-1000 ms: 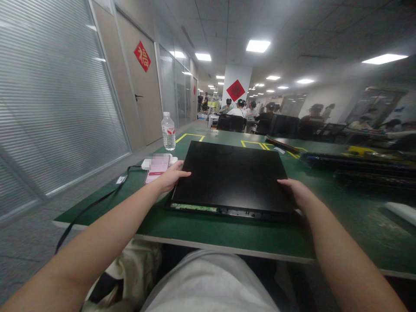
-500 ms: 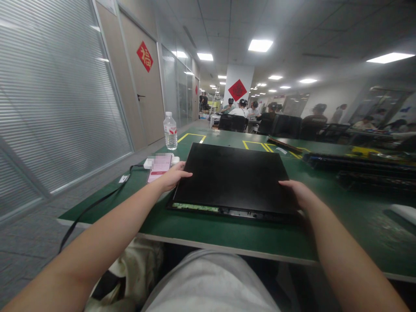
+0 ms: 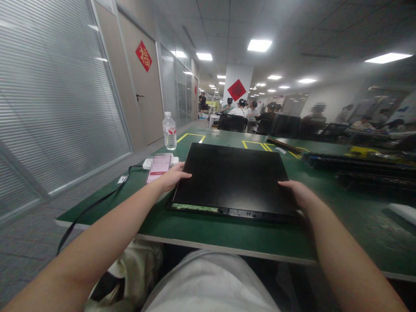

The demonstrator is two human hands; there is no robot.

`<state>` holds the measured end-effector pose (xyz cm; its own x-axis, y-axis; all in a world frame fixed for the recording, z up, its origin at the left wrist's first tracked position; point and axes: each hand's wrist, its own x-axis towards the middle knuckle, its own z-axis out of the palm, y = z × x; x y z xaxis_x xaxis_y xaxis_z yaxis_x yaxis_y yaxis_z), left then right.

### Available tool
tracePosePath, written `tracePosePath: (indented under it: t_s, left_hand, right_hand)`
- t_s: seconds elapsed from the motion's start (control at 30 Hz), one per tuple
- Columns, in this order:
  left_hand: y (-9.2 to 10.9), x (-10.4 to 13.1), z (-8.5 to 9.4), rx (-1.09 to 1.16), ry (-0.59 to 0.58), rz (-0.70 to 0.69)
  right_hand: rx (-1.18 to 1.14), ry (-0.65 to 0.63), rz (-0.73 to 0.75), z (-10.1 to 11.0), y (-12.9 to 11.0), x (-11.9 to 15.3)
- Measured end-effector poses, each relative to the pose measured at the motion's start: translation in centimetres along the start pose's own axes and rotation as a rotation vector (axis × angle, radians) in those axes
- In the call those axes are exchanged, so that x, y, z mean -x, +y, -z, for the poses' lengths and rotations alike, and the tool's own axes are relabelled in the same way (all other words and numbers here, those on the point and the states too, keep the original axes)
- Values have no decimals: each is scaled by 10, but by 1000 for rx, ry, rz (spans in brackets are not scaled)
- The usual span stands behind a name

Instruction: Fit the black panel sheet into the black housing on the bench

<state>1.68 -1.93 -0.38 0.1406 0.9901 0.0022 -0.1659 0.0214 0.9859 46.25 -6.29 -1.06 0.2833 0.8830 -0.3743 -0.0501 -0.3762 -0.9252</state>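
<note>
In front of me a flat black display panel (image 3: 234,177) lies over the green table (image 3: 208,232). Along its near edge runs a strip of green circuit board (image 3: 195,208) beside a dark strip with small parts. My left hand (image 3: 174,176) grips the panel's left edge, thumb on top and the other fingers partly hidden at the side. At the right edge my right hand (image 3: 299,193) holds on in the same way, its thumb over the surface and its fingers out of sight below.
A water bottle (image 3: 170,131) stands at the back left, near a phone (image 3: 160,168) and a white power strip (image 3: 147,164) with a black cable (image 3: 97,201). Dark long parts (image 3: 351,167) lie to the right, with a white object (image 3: 403,214) nearer. People sit farther back.
Both hands keep their hold on the display panel, which has barely moved. The view has shifted very slightly.
</note>
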Motion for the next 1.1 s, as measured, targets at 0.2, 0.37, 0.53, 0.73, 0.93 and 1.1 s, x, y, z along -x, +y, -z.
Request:
tracePosePath:
  t_s: [0.2, 0.37, 0.53, 0.73, 0.93, 1.1]
  left_hand:
    - [1, 1, -1, -18, 1, 8]
    - [0, 0, 1, -27, -1, 9]
    - [-5, -4, 5, -34, -17, -19]
    - [-6, -5, 6, -32, -22, -29]
    - [-5, -5, 5, -29, -7, -29]
    - [-3, -2, 2, -20, -33, -21]
  right_hand:
    - [45, 2, 40, 1, -1, 2]
    - [86, -10, 41, 1, -3, 5]
    - [69, -10, 21, -1, -5, 10]
    - [64, -7, 21, -2, -7, 12]
    - [68, -10, 37, 0, -4, 8]
    - [62, -4, 54, 4, 0, 2]
